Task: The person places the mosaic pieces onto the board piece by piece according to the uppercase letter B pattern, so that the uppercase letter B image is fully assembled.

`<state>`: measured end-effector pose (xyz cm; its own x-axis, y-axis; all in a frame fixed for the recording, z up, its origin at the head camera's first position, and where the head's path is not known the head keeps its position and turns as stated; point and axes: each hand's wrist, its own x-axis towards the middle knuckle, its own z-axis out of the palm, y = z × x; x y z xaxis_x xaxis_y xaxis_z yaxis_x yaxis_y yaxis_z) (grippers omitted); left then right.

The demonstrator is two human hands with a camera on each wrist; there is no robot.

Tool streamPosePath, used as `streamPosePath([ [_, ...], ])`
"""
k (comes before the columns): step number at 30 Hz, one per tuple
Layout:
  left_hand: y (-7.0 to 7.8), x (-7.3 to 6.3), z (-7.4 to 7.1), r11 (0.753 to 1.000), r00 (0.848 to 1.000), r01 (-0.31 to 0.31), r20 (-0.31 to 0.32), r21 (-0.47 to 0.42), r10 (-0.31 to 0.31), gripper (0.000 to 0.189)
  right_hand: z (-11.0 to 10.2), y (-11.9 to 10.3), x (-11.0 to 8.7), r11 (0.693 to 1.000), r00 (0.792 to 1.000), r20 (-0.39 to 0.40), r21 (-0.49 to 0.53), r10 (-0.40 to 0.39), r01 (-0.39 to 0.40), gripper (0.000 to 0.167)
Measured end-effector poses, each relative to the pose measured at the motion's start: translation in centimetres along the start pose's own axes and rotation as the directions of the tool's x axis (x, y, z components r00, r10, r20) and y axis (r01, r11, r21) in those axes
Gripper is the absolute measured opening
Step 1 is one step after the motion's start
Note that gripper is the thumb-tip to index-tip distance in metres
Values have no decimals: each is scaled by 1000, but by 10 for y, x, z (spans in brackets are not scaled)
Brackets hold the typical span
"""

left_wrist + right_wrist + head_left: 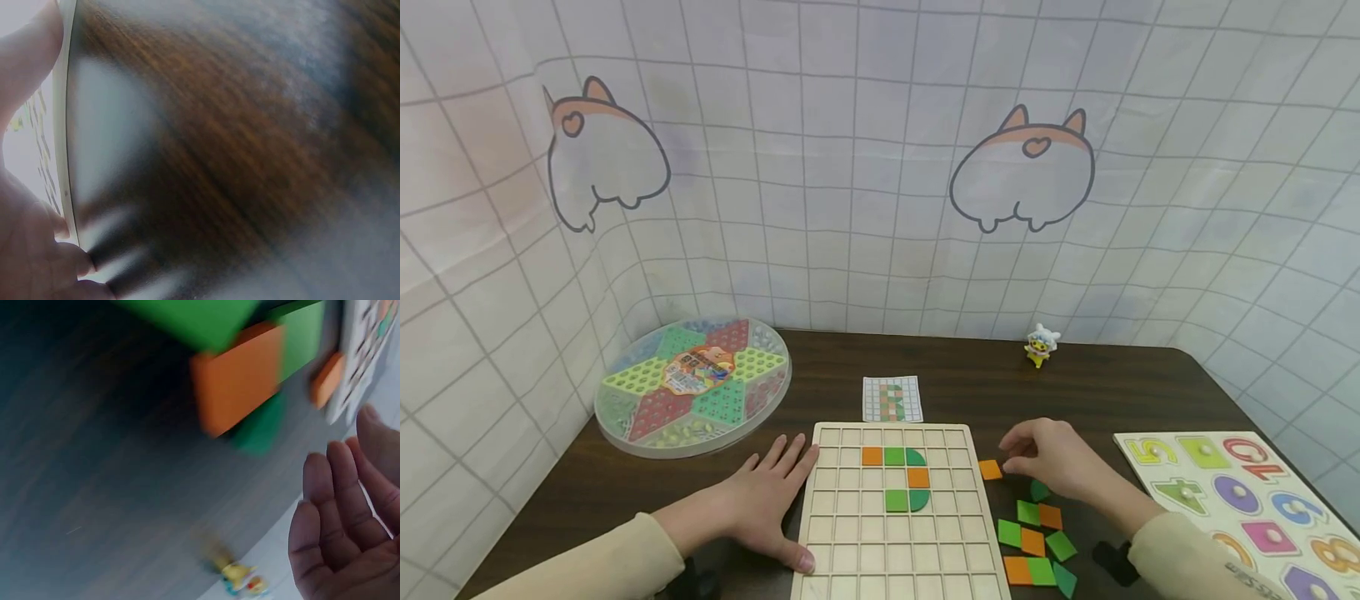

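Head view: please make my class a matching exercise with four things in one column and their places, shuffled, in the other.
Things
1. left hand
2. right hand
3. pattern card
4. figurine

Places
A. at the far edge of the grid board
B. near the back edge of the table
C. touching the board's left edge
D. beside a loose orange square

Pairs: 1-C; 2-D; 3-A; 4-B

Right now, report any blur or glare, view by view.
Head: board fairly crisp, little glare; left wrist: table soft, pale glare and dark streaks beside the left hand; right wrist: nearer orange tile blurred, right hand sharper.
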<state>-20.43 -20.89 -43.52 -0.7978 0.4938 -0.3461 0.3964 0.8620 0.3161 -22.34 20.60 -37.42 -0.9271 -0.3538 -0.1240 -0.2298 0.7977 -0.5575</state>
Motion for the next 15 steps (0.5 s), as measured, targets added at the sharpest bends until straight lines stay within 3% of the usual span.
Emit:
streamPosePath([
  [7, -1, 0, 0, 1000, 1000, 6, -1, -1, -6, 147, -3, 25, -12, 998, 987, 145, -16, -63, 66, 23],
  [15, -3, 2, 2, 1000, 1000, 1, -3, 2, -1, 147, -1, 29, -20, 992, 979, 186, -69, -87, 102, 24],
])
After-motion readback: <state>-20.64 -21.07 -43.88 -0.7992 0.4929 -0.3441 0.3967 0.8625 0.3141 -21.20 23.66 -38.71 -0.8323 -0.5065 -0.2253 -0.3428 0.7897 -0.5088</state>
